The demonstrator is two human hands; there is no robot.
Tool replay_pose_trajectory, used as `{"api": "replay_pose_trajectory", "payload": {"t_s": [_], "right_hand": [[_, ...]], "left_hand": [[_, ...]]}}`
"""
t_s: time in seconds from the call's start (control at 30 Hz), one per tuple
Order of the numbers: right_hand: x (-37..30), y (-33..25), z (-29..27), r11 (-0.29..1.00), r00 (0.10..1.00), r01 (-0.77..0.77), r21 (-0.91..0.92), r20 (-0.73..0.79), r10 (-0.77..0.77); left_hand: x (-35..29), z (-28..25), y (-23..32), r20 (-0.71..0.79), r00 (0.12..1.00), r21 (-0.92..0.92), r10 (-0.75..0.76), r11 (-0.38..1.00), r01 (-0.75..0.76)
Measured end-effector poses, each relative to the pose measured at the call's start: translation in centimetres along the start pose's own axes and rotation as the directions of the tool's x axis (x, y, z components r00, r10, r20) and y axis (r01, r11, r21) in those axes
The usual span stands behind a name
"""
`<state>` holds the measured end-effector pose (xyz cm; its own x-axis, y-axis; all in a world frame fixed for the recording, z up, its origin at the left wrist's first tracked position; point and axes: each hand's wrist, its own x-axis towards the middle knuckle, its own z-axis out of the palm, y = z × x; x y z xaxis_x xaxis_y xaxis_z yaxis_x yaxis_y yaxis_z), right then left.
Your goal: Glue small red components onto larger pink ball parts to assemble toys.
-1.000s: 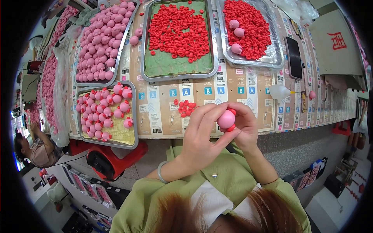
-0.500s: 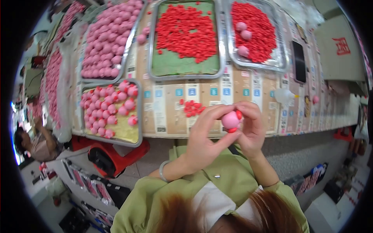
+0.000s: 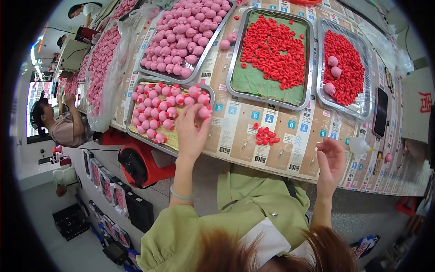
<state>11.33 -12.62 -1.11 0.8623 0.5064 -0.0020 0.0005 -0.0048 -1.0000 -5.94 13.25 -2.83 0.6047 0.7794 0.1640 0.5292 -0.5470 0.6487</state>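
My left hand (image 3: 191, 133) reaches over the right edge of a small metal tray (image 3: 212, 97) with a yellow lining. Its thumb and fingers close round a pink ball (image 3: 205, 112) bearing red pieces. Pink balls (image 3: 154, 109) with red bits attached crowd the left and middle of that tray. My right hand (image 3: 331, 163) is open above the table's front edge, fingers slightly curled and holding nothing. Nearest to it lies a white squeeze bottle (image 3: 359, 146) with a yellow tip. Between my hands sits a small pile of red pieces (image 3: 266, 135).
Behind stand a tray of plain pink balls (image 3: 181, 43), a green-lined tray (image 3: 267, 100) of red rings, and another tray (image 3: 346, 112) of red rings with a few pink balls. A phone (image 3: 380, 112) lies right. Another person (image 3: 68, 122) sits far left by a red stool (image 3: 147, 158).
My hands have parted. The left has carried the pink ball leftward to the yellow-lined tray; the right has let go and moved right. The view has turned and shifted.
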Motion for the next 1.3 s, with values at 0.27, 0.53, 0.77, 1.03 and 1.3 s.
{"api": "replay_pose_trajectory", "payload": {"t_s": [0.27,0.53,0.77,1.03,1.3], "right_hand": [[0.1,0.2,-1.8,0.998,0.99,0.029,-0.047,-0.139,-0.036],[1.0,1.9,-6.9,0.911,0.706,0.153,-0.384,-0.602,-0.373],[3.0,5.3,-8.9,0.984,0.864,0.011,-0.179,-0.494,-0.099],[2.1,3.4,-8.4,0.999,0.85,0.016,-0.034,-0.525,-0.032],[0.8,-1.8,-3.0,0.942,0.981,-0.18,0.281,-0.015,0.192]], "left_hand": [[1.2,-0.8,0.2,0.058,0.984,0.27,0.168,0.946,-0.178],[7.1,8.8,6.1,0.092,0.978,-0.175,0.19,0.97,-0.172],[9.1,13.7,6.4,0.032,0.969,0.099,0.244,0.964,-0.246],[6.0,10.0,8.3,0.432,0.898,-0.622,-0.08,0.695,0.361],[0.0,7.0,10.3,0.753,0.654,-0.647,0.074,-0.096,0.757]]}}
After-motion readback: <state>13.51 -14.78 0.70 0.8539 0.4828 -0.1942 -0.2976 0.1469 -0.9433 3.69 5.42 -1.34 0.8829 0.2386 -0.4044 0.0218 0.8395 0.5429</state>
